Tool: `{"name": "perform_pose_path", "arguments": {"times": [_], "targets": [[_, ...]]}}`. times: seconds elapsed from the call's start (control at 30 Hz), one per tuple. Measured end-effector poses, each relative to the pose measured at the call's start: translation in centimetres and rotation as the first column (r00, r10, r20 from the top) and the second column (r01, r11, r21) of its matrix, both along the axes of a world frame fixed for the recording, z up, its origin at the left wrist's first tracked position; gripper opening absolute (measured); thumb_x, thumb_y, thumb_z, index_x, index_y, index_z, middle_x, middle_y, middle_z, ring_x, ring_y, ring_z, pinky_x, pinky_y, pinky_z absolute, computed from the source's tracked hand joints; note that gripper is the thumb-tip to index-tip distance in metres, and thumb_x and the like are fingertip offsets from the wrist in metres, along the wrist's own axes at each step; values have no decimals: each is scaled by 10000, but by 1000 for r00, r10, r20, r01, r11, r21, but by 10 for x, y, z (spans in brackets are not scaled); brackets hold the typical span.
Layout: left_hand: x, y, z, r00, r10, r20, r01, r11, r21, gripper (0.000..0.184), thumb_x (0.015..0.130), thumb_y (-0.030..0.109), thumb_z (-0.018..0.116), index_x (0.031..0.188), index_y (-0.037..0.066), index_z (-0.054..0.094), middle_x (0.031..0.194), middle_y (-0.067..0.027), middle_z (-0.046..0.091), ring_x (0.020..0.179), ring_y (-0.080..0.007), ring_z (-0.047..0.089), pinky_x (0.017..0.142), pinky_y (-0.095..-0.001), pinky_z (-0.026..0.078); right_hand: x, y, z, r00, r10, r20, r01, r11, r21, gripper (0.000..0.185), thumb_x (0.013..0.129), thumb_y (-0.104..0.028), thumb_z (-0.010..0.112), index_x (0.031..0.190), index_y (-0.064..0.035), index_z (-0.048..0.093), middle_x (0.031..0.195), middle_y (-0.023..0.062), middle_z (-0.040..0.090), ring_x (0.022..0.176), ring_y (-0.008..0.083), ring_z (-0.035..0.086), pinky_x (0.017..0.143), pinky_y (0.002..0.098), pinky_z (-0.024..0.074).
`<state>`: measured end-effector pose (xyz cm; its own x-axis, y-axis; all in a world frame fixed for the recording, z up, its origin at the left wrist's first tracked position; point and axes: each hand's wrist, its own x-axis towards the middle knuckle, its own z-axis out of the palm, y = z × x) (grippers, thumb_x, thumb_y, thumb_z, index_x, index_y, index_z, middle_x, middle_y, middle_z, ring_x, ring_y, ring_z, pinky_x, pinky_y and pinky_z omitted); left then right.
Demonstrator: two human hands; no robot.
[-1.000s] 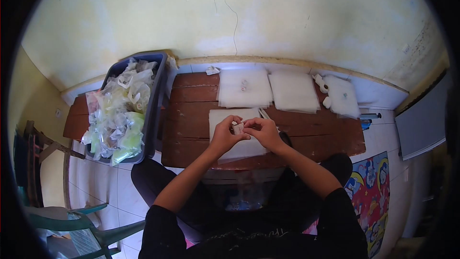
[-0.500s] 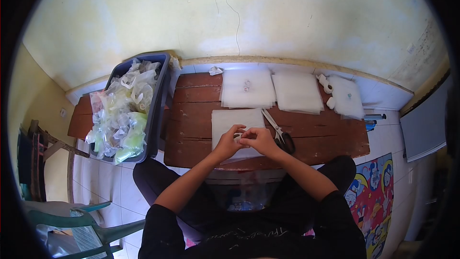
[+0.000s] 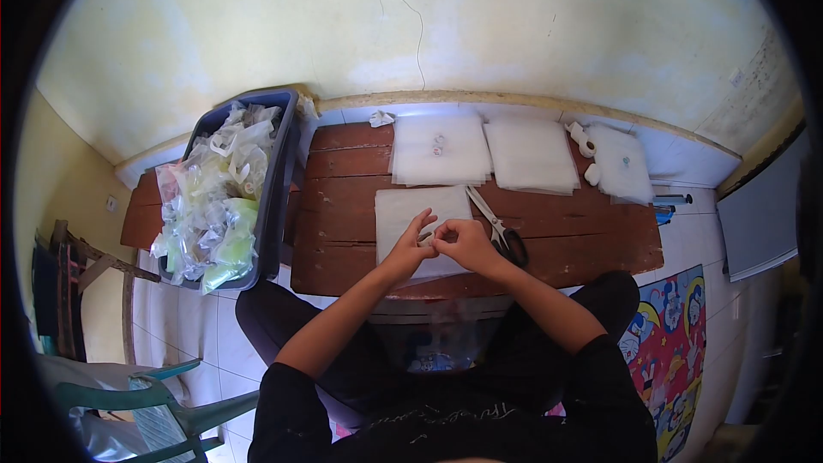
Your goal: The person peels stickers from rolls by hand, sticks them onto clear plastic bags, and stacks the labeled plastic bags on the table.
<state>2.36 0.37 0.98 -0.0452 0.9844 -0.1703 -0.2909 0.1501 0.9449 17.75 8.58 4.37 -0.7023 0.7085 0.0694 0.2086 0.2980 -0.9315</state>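
Observation:
My left hand (image 3: 406, 251) is closed around a small white roll (image 3: 424, 241), mostly hidden by the fingers, with its index finger raised. Close against it, my right hand (image 3: 465, 244) pinches at the roll's edge with thumb and fingertips; what lies in that pinch is too small to make out. Both hands are above a stack of clear plastic sheets or bags (image 3: 399, 210) at the table's front. Right of this stack lie scissors (image 3: 500, 230) with black handles, blades pointing away from me.
More plastic stacks (image 3: 441, 150) line the back of the brown wooden table (image 3: 343, 227), with white rolls (image 3: 583, 144) between two of them. On the left stands a dark bin (image 3: 279, 180) heaped with plastic bags. A green chair (image 3: 176, 411) is at lower left.
My left fingers have opened out and lifted a little, while my right hand stays pinched beside them. The whole view has shifted slightly.

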Motion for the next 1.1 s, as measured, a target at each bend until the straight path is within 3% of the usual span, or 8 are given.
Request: {"name": "perform_pose_path", "arguments": {"times": [0.2,0.27,0.4,0.57,0.67,0.83,0.97,1.1], "targets": [[2,2,4,974,6,227,-3,1000,-13,670,902,85,592,1486,55,265,1433,-104,389,1209,-183,486,989,-280,411,1,10,2,999,31,-30,-28,995,100,197,766,-160,708,743,20,633,697,108,662,656,180,647,640,316,516],[-1,4,5,985,-140,105,129,986,101,590,927,114,604,1450,49,338,1378,-92,452,1168,-158,507,923,-285,449,2,16,3,999,22,-47,-16,991,133,196,766,-158,706,736,18,625,689,108,652,649,187,639,629,322,511],[-4,4,20,992,-127,23,123,983,133,502,942,135,614,1391,42,409,1316,-79,503,1091,-136,547,881,-307,481,8,25,17,998,28,-60,-17,982,187,192,774,-148,692,759,22,604,714,126,631,647,216,632,621,334,505],[-3,2,27,993,-72,-95,91,974,206,316,906,143,678,1150,49,501,1120,-49,570,952,-110,599,794,-261,497,11,25,30,994,98,-48,-87,975,205,189,782,-135,685,802,31,596,728,134,618,652,218,632,629,333,507],[-2,-1,32,989,-72,-131,96,979,182,298,895,163,697,1084,51,496,1010,-39,590,895,-99,609,729,-240,491,10,26,35,986,148,-81,-111,930,352,175,786,-121,683,801,29,595,729,137,625,663,207,633,644,320,512],[0,0,36,985,-92,-145,110,986,125,291,893,168,701,1094,28,544,914,-34,619,802,-93,623,665,-244,494,14,27,46,991,95,-92,-84,989,120,177,799,-119,700,829,26,605,700,98,654,668,122,646,636,267,518],[1,-1,35,987,-16,-159,40,988,149,287,889,196,711,1079,14,597,813,-19,629,762,-84,625,614,-230,474,16,28,50,995,73,-70,-68,995,68,161,806,-106,707,837,21,612,695,67,663,687,80,647,634,241,521],[2,-1,30,983,47,-179,-8,977,214,279,893,207,707,1065,12,602,781,-9,626,739,-72,614,582,-227,460,12,28,45,982,84,-168,-105,987,-124,109,850,-23,691,914,29,619,849,45,679,800,91,652,727,236,534]]}}
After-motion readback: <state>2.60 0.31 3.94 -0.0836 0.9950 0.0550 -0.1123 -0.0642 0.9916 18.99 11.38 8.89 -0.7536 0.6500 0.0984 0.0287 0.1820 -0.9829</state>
